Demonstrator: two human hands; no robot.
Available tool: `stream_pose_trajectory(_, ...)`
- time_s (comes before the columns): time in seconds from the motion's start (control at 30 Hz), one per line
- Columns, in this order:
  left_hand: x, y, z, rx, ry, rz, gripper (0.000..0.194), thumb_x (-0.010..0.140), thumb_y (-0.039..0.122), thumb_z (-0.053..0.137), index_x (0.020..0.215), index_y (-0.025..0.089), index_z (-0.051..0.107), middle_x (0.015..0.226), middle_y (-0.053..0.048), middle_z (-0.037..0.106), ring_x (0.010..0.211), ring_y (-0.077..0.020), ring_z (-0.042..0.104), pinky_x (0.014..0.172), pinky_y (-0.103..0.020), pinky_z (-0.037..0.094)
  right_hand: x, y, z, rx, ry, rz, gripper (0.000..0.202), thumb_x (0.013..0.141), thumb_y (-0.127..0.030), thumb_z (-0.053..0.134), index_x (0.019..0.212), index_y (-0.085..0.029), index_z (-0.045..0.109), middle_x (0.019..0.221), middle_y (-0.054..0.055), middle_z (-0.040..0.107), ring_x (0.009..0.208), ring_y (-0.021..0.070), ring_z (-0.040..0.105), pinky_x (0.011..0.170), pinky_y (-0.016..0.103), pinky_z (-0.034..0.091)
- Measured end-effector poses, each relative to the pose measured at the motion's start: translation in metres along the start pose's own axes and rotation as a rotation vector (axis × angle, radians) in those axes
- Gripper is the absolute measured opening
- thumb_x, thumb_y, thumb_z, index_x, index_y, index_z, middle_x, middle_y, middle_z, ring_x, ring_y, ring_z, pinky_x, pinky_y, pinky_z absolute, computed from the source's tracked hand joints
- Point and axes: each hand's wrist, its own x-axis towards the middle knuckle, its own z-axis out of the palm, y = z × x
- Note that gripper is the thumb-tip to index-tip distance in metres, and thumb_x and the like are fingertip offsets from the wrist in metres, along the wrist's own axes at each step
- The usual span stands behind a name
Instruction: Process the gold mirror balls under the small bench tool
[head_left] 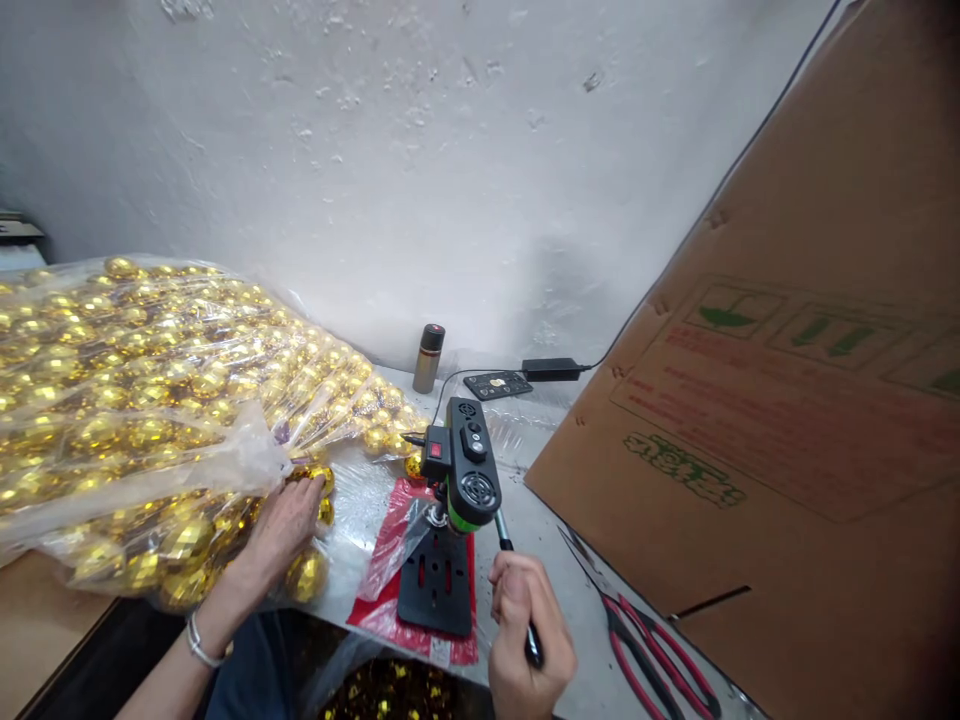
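Note:
A large clear plastic bag [240, 440] full of shiny gold balls lies across the left of the table. My left hand [289, 525] reaches to the bag's opening, its fingers bent over gold balls [324, 490]; what they grip is partly hidden. Another gold ball [306, 575] rests just below that hand. In the middle stands a small black press-like machine [474, 455] with a red switch and a black slotted base plate [435, 590]. My right hand [529, 635] is wrapped round the black grip of its metal lever [533, 645]. Red plastic [367, 600] lies under the base.
Red-handled scissors [645, 640] lie right of my right hand. A big cardboard box [750, 420] leans at the right. By the wall are a dark-capped bottle [428, 360], a black patterned card [497, 385] and a black adapter [551, 370]. Gold pieces [394, 690] show below the table edge.

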Motion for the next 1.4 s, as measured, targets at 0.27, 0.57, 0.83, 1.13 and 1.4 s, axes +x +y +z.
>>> stream_pose_trajectory(0.27, 0.003, -0.001, -0.007, 0.06, -0.305, 0.073, 0.05, 0.079, 0.029, 0.08, 0.127, 0.021, 0.069, 0.115, -0.015, 0.079, 0.115, -0.0383, 0.069, 0.104, -0.048, 0.048, -0.003, 0.001, 0.005, 0.006, 0.046, 0.021, 0.034, 0.103, -0.008, 0.05, 0.072, -0.022, 0.05, 0.067, -0.002, 0.053, 0.063, 0.0126, 0.055, 0.057, 0.024, 0.042)
stream_pose_trajectory(0.57, 0.033, 0.035, -0.002, -0.234, -0.346, 0.028, 0.046, 0.083, 0.029, 0.068, 0.126, 0.013, 0.063, 0.12, -0.019, 0.075, 0.114, -0.0361, 0.071, 0.102, -0.045, 0.053, 0.0, -0.001, 0.003, 0.025, 0.034, 0.052, 0.034, 0.105, -0.009, 0.048, 0.074, -0.022, 0.052, 0.07, -0.002, 0.054, 0.064, 0.0117, 0.055, 0.059, 0.025, 0.042)
stream_pose_trajectory(0.83, 0.007, 0.109, 0.025, -1.646, -0.136, -0.581, 0.061, 0.07, 0.053, 0.088, 0.118, 0.024, 0.063, 0.114, -0.007, 0.08, 0.104, -0.0274, 0.077, 0.093, -0.037, 0.06, 0.03, -0.024, 0.003, -0.005, 0.042, 0.147, 0.036, 0.108, -0.016, 0.048, 0.073, -0.022, 0.052, 0.066, -0.004, 0.049, 0.056, 0.0094, 0.048, 0.053, 0.022, 0.037)
stream_pose_trajectory(1.13, -0.017, 0.137, 0.069, -1.578, -0.019, -0.475, 0.081, 0.072, 0.065, 0.086, 0.131, 0.021, 0.053, 0.125, -0.013, 0.076, 0.121, -0.031, 0.072, 0.108, -0.045, 0.055, 0.037, -0.029, 0.003, -0.027, 0.02, 0.151, 0.034, 0.108, -0.016, 0.048, 0.074, -0.022, 0.052, 0.066, -0.005, 0.049, 0.055, 0.0087, 0.046, 0.052, 0.02, 0.038)
stream_pose_trajectory(1.4, -0.034, 0.139, 0.095, -1.386, 0.037, -0.283, 0.063, 0.085, 0.057, 0.075, 0.134, 0.022, 0.055, 0.132, -0.013, 0.073, 0.124, -0.0299, 0.071, 0.107, -0.044, 0.057, 0.036, -0.028, 0.002, -0.035, 0.01, 0.143, 0.033, 0.107, -0.014, 0.046, 0.076, -0.023, 0.051, 0.067, -0.006, 0.048, 0.056, 0.0081, 0.048, 0.053, 0.018, 0.04)
